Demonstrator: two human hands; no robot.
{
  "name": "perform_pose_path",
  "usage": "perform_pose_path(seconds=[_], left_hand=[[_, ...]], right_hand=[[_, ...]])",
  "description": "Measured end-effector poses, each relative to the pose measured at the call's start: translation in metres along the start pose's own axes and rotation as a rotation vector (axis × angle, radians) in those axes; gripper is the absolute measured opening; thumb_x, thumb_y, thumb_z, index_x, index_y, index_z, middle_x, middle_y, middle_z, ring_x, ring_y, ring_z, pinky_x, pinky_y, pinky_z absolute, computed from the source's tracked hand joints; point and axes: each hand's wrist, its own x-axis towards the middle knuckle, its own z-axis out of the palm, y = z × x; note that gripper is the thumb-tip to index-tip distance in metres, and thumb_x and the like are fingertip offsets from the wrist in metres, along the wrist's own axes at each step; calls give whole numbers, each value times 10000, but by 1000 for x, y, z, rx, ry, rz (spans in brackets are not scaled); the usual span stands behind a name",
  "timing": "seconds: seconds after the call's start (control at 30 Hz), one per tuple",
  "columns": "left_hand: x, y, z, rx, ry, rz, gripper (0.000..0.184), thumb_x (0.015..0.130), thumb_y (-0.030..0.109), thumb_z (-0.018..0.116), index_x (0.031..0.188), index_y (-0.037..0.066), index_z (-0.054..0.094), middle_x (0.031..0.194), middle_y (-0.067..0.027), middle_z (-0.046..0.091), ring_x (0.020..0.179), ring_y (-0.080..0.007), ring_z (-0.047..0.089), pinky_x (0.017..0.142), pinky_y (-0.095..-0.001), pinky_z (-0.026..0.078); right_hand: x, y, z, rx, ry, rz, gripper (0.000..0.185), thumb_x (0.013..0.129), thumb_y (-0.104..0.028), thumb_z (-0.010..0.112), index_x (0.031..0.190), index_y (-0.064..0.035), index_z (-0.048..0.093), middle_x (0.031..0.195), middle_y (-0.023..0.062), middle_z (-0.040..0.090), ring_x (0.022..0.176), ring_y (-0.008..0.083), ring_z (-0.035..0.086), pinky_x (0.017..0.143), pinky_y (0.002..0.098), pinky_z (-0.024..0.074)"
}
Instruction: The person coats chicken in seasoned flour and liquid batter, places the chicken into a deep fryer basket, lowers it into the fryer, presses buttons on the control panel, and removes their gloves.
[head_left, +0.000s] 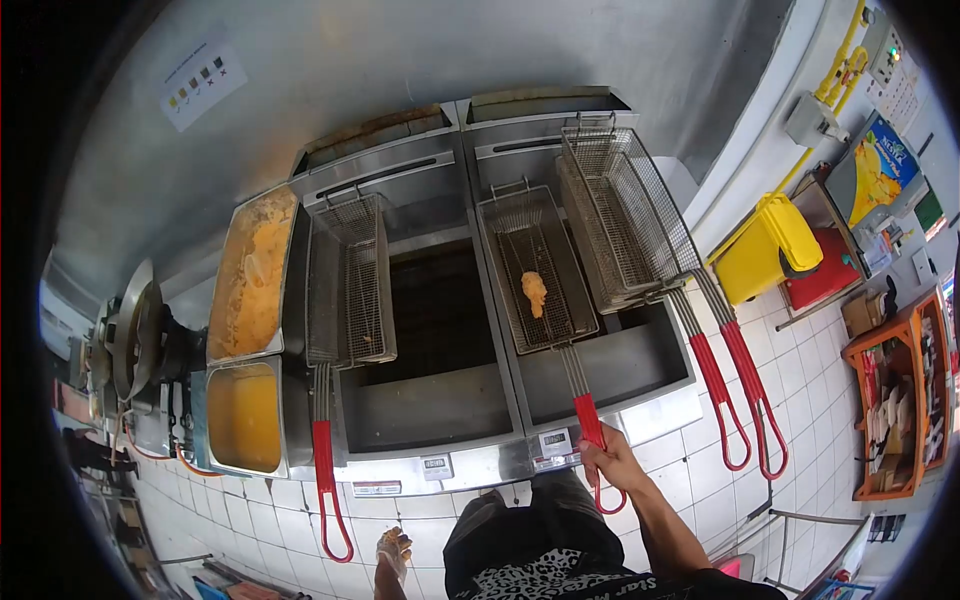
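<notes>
My right hand (612, 462) is wrapped around the red handle (590, 424) of a fryer basket (512, 262). A single golden piece of battered food (534, 293) lies on the mesh of that basket, which sits in the right fryer well. Low in the view, left of my body, my left hand (394, 550) hangs apart from the fryer. Its fingers look curled and carry orange-brown batter or crumbs; whether they hold a piece of food is unclear.
Two nested wire baskets (625, 215) stand at the right, their red handles jutting out. Another basket (352, 290) sits in the left well (430, 300). Left of it are an orange-crumb tray (210, 300) and a yellow-liquid pan (245, 415). A yellow bin (765, 245) and an orange crate (912, 400) stand right.
</notes>
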Motion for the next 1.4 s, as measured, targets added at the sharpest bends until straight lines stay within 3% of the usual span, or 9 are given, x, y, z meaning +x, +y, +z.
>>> perform_pose_path(seconds=[0.5,0.6,0.67,0.7,0.8,0.9,1.03,1.13,1.4], left_hand=[[-14,-24,-13,-121,21,29,273,989,379,570,1144,164,637,999,-47,649,850,-210,627,738,-373,441],[-20,-29,-26,-145,19,84,288,991,363,570,1176,151,633,1006,-51,651,868,-201,627,724,-357,443],[-39,-17,-32,-234,-39,137,298,998,352,565,1198,140,624,1015,-52,647,884,-195,623,719,-348,444],[-47,-11,-35,-329,-95,162,302,1003,347,561,1209,134,618,1025,-51,644,892,-192,620,721,-343,444],[-70,-4,-49,-480,-267,308,329,1022,384,558,1224,127,597,1050,-26,636,948,-164,605,734,-301,438],[-103,12,-62,-740,-411,409,373,1018,454,576,1216,140,609,1090,0,637,1001,-143,603,774,-297,451],[-135,36,-64,-911,-197,596,493,1060,487,470,1385,116,472,1297,-70,538,1152,-184,542,903,-310,464],[-163,69,-46,-817,-74,909,783,911,538,669,1509,117,390,1448,-115,484,1277,-259,511,999,-408,444],[-195,157,-76,-1078,-220,1257,701,948,390,716,1485,68,399,1383,-109,523,1227,-265,567,985,-402,474]], right_hand=[[63,50,-30,100,83,80,264,1054,-275,588,1054,-12,560,663,51,574,496,156,556,473,303,460],[60,47,-41,-440,209,107,298,1032,-279,609,1088,12,575,712,100,635,551,201,616,524,336,500],[49,52,-37,-915,588,-414,290,992,-232,636,1104,31,584,753,140,677,616,261,657,569,383,524],[27,7,5,-863,753,-280,226,925,-120,653,1094,20,597,825,158,671,755,331,664,696,435,530],[-21,-30,86,-1274,977,-672,261,847,-81,684,1087,-9,609,904,170,634,864,406,625,765,488,504],[-61,1,160,-848,358,-536,209,801,-38,713,1005,-50,669,962,153,666,867,379,644,800,458,525],[-94,56,276,-933,-503,-366,506,897,-435,766,1223,-65,656,1003,98,696,913,247,712,780,379,587],[-102,60,357,-900,-571,-727,602,903,-429,755,1307,-28,559,1139,141,643,1000,322,673,859,415,563],[-69,33,450,-780,-517,-1069,309,795,-148,760,1053,-51,621,960,111,614,781,316,645,681,427,519]])
